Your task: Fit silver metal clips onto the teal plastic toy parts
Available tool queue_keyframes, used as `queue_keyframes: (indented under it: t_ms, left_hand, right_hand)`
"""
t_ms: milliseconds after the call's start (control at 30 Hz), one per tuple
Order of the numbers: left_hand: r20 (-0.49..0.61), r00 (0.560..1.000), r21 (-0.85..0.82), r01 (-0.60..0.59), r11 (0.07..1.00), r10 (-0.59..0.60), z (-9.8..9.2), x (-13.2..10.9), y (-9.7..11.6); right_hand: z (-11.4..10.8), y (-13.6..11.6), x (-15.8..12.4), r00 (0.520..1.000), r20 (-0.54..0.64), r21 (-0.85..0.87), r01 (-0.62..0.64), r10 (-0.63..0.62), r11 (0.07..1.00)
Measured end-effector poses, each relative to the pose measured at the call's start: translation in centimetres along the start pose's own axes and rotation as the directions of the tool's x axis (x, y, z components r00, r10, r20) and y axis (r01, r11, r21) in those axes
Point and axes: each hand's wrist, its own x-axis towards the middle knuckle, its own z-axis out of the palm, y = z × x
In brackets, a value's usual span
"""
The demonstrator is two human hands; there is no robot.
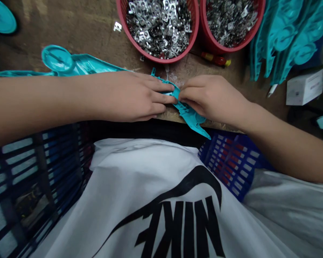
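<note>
Nearside of tub (165,60) of metal clips (158,28), pressing plastic part (191,119) with flat left hand (142,96), pinching narrowly with right hand (206,95), holding what, unclear. Beside tub, second metal-filled tub (234,49). On shirt (118,175), "NIKE".

Both hands (142,95) (212,96) on turquoise part (190,116)

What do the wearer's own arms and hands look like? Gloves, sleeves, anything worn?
Left hand and right hand: no gloves, rings or watch visible. Forearms bare, no sleeves on them. White shirt, black swoosh and "NIKE" lettering.
</note>
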Motion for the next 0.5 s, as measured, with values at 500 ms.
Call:
queue_keyframes:
  t_ms: [500]
  left_hand:
    - [0.066,0.997,-0.033,-0.030,0.999,0.032,0.4,-0.3,-0.8]
  right_hand:
    - [2.3,1.9,-0.4,0.969,-0.222,0.120,0.141,-0.112,0.983]
